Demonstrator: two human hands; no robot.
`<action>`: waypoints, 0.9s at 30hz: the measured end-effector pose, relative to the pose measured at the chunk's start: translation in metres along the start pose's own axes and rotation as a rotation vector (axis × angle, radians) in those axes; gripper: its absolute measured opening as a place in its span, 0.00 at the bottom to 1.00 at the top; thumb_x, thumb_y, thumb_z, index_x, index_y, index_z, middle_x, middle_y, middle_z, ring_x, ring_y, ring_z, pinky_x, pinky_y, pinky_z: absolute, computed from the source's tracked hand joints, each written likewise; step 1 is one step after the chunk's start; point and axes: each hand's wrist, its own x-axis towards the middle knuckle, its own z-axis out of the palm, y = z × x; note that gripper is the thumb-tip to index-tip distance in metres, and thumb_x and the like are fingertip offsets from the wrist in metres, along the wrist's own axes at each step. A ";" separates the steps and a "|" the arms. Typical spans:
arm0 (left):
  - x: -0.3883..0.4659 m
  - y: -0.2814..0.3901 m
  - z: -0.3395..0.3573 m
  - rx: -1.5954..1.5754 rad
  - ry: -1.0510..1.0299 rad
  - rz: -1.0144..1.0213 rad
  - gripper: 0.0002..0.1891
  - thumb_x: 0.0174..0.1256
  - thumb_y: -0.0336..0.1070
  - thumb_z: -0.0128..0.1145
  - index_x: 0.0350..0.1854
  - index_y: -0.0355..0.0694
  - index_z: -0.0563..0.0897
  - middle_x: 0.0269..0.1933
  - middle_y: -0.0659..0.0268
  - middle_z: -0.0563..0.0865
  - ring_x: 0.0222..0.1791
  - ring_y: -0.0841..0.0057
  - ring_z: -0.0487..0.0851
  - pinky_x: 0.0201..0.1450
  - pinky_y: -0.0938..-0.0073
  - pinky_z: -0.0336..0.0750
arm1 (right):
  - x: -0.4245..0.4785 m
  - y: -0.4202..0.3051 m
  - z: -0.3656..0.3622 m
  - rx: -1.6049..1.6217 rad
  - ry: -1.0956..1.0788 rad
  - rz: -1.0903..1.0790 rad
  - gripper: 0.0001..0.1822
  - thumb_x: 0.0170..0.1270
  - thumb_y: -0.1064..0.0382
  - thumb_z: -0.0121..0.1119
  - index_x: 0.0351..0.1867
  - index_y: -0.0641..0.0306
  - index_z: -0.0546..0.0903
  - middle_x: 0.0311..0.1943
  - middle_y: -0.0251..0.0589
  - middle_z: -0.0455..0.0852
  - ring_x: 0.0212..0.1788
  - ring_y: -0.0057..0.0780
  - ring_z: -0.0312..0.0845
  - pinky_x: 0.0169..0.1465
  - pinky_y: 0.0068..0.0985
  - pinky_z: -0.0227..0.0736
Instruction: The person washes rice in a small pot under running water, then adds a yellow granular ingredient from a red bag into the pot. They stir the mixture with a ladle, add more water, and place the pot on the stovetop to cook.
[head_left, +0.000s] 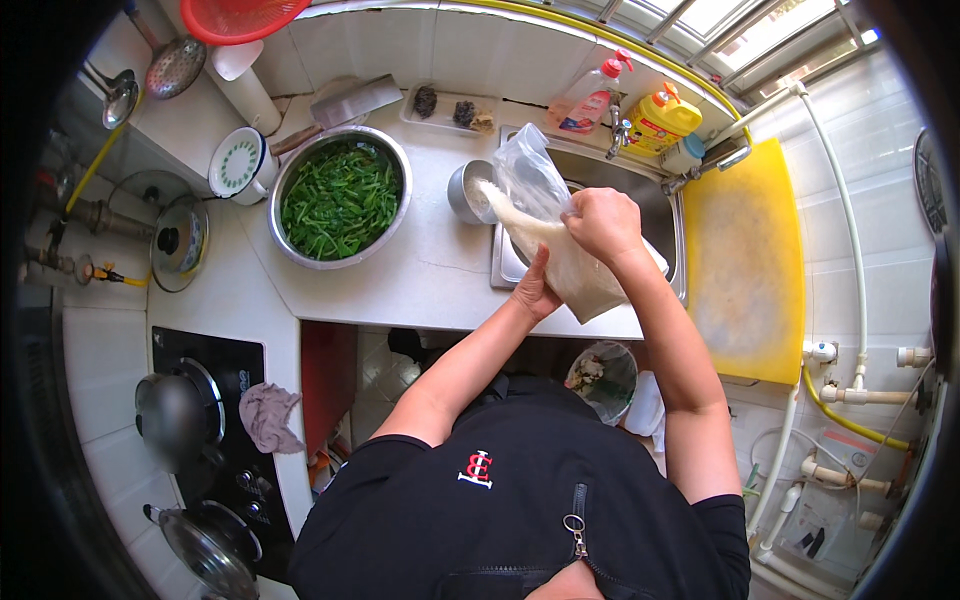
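Observation:
A clear plastic bag of rice (585, 281) is tilted over the edge of the sink. Its mouth points at a small metal pot (466, 196), and white grains lie in the pot and along the bag's neck. My left hand (538, 291) supports the bag's underside with its thumb raised along the side. Higher up, my right hand (604, 223) is closed on the gathered plastic. The pot stands on the white counter at the sink's left rim. Part of the stainless steel sink (679, 259) is hidden behind the bag and my right arm.
A steel basin (405, 191) of cut greens in water stands to the left, with a cleaver (360, 103) behind it. Soap bottles (589, 97) and a tap (616, 135) line the back. A yellow board (742, 262) lies right; a gas hob (217, 420) is lower left.

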 end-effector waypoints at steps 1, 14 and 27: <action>-0.001 -0.001 0.002 -0.002 0.000 0.001 0.47 0.44 0.65 0.71 0.68 0.54 0.66 0.64 0.69 0.75 0.66 0.65 0.71 0.70 0.53 0.63 | -0.001 0.001 0.001 0.003 -0.003 0.000 0.09 0.48 0.57 0.63 0.24 0.58 0.86 0.27 0.49 0.86 0.35 0.49 0.83 0.42 0.41 0.78; -0.007 -0.001 0.005 -0.048 0.020 0.050 0.46 0.44 0.63 0.72 0.67 0.54 0.67 0.63 0.70 0.76 0.65 0.66 0.71 0.70 0.55 0.64 | 0.001 -0.010 -0.006 -0.013 0.003 -0.055 0.07 0.47 0.59 0.62 0.23 0.58 0.85 0.27 0.48 0.86 0.35 0.49 0.83 0.42 0.40 0.78; -0.016 -0.006 0.011 -0.013 0.009 0.020 0.46 0.45 0.61 0.73 0.67 0.48 0.68 0.62 0.68 0.77 0.65 0.68 0.71 0.70 0.60 0.64 | -0.019 -0.003 -0.012 0.020 0.007 0.008 0.10 0.50 0.54 0.66 0.27 0.57 0.87 0.27 0.47 0.86 0.34 0.47 0.83 0.40 0.39 0.77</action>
